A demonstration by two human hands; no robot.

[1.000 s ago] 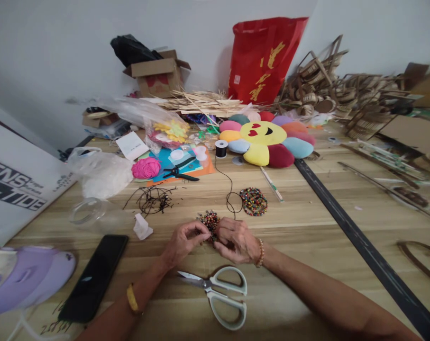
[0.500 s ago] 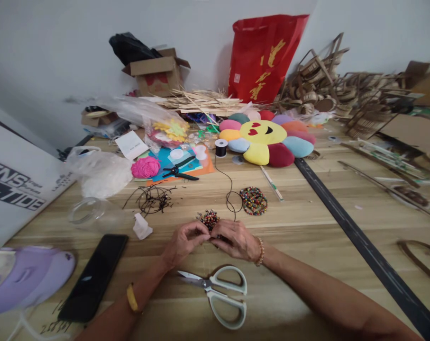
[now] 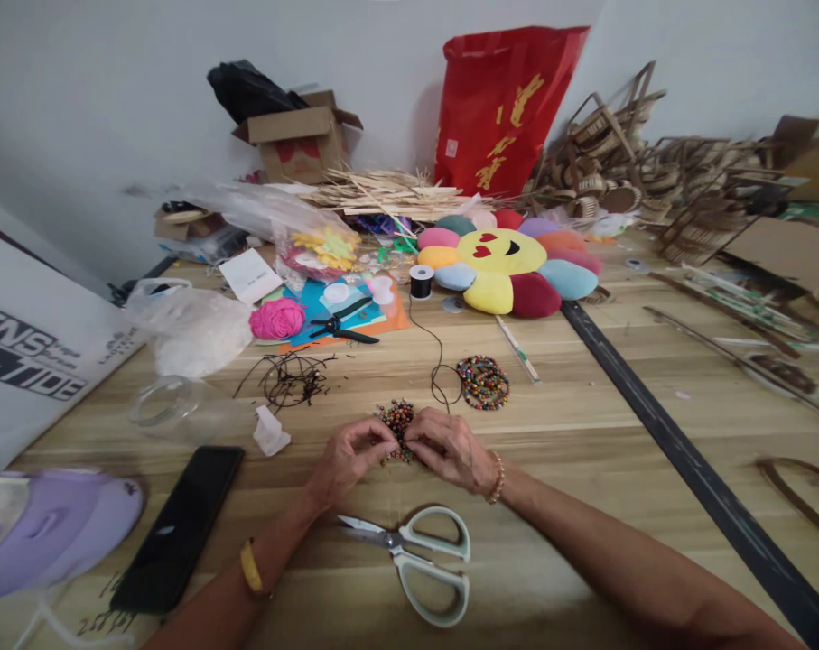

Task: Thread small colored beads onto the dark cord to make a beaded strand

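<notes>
My left hand [image 3: 349, 459] and my right hand [image 3: 450, 450] meet at a small cluster of multicoloured beads [image 3: 396, 419] on the wooden table [image 3: 585, 433]. Both hands have their fingers pinched together on the beads. A thin black cord [image 3: 437, 361] runs from the beads up to a black spool [image 3: 421, 282]. A finished round beaded piece [image 3: 483, 383] lies just beyond my right hand. White-handled scissors [image 3: 415, 558] lie shut right in front of my wrists.
A black phone [image 3: 179, 528] lies at the left, with a purple object [image 3: 50, 533] beside it. Cord scraps [image 3: 291, 377], black pliers [image 3: 341, 327], a pink yarn ball [image 3: 278, 320], a flower cushion [image 3: 504, 264], a red bag [image 3: 500, 108] and a long dark strip [image 3: 653, 424] lie around.
My right hand has shifted slightly up and left over the beads, its fingers turning on the cluster. My left hand has stayed pinched in nearly the same place.
</notes>
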